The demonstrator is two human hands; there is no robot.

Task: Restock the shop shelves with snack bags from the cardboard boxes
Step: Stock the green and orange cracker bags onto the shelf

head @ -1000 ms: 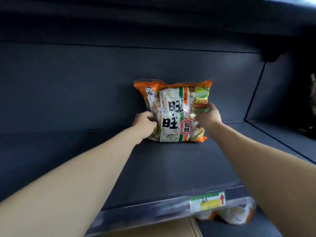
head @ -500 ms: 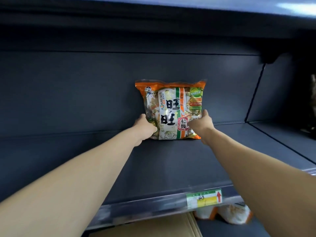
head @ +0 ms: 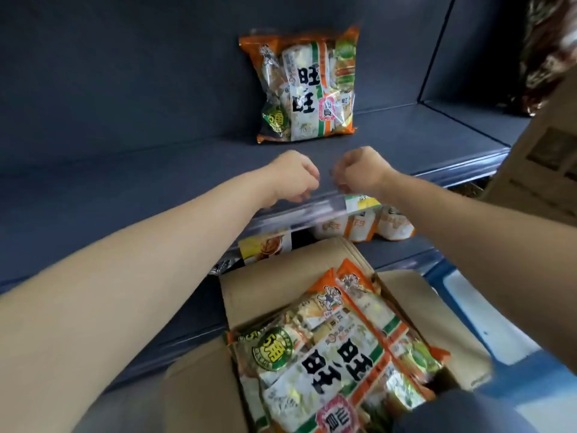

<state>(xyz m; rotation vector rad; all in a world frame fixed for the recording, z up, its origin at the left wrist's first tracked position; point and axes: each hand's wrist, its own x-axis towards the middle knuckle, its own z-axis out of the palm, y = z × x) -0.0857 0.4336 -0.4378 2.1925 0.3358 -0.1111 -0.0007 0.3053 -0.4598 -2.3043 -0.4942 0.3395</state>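
An orange and white snack bag [head: 307, 89] stands upright against the back wall of the dark shelf [head: 156, 170]. Nothing touches it. My left hand [head: 292, 175] and my right hand [head: 359, 170] hang side by side over the shelf's front edge, well in front of the bag, both empty with fingers loosely curled. Below them an open cardboard box [head: 281, 292] holds several more snack bags [head: 327, 348] of the same kind, lying flat.
On a lower shelf [head: 402, 254] sit white and orange packets [head: 368, 228] and a yellow-labelled packet [head: 265, 245]. A price tag [head: 362, 203] is on the shelf rail. Another cardboard box [head: 546, 160] stands at the right. Blue floor [head: 499, 323] shows beside the box.
Both hands have let go of the snack bag and pulled back to the shelf's front edge. The view has tilted down, bringing the open box into sight.
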